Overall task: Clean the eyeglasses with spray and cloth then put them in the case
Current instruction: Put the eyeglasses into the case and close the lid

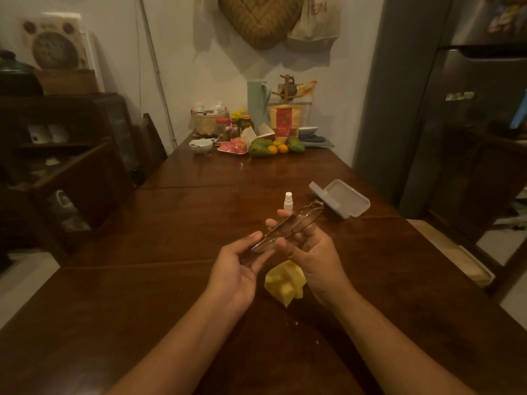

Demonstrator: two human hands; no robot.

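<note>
Both hands, left hand (239, 263) and right hand (312, 249), have a grip on the eyeglasses (288, 225), seemingly folded; the cloth (283, 280) and spray bottle (288, 201) rest on the desk (171, 280), so only casing in the open case (340, 199) seems left.

At the far end of my wooden table (176, 283) sit a white bowl (200, 145), a woven basket (207, 122), jars (223, 129), a pale green jug (258, 101), a red pouch (284, 121), green mangoes (260, 147) and small oranges (278, 148). A grey fridge (456, 115) stands to my right, a dark cabinet (65, 166) to my left.
</note>
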